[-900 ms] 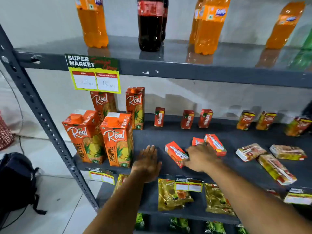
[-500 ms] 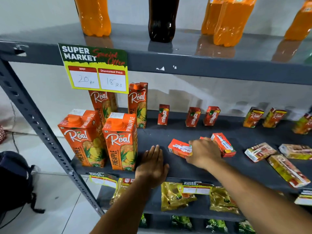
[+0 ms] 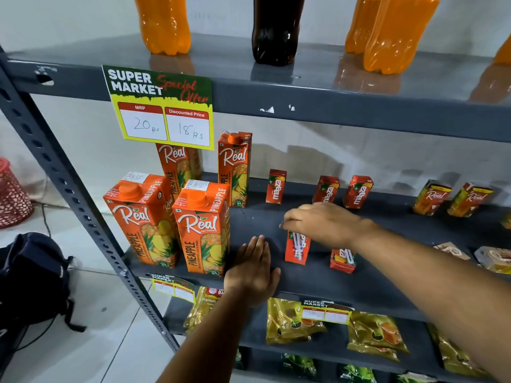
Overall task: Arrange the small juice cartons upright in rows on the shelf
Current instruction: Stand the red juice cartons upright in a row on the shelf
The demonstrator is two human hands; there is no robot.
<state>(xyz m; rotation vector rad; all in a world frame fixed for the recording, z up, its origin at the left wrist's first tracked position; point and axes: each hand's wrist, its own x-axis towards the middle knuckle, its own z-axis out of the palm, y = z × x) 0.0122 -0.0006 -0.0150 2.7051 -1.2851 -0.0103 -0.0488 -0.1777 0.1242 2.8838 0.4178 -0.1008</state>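
Observation:
On the grey middle shelf (image 3: 260,217), my right hand (image 3: 320,223) grips the top of a small red Maaza carton (image 3: 297,248), which stands upright near the front. Another red carton (image 3: 343,259) lies just right of it, partly under my forearm. Three red Maaza cartons (image 3: 275,186) (image 3: 326,189) (image 3: 357,191) stand upright along the back. Two small Real cartons (image 3: 431,197) (image 3: 470,199) stand at the back right. My left hand (image 3: 253,269) rests flat, palm down, on the shelf's front edge, holding nothing.
Four tall Real pineapple cartons (image 3: 203,228) stand at the shelf's left. More small cartons (image 3: 495,258) lie flat at the right. Soda bottles (image 3: 275,29) line the shelf above. A price sign (image 3: 161,106) hangs from its edge. Gold packets (image 3: 293,320) fill the shelf below. A backpack (image 3: 33,275) sits on the floor.
My right hand picked up the red carton that lay flat and turned it upright near the shelf's front. The view moved closer. My left hand stayed flat on the shelf.

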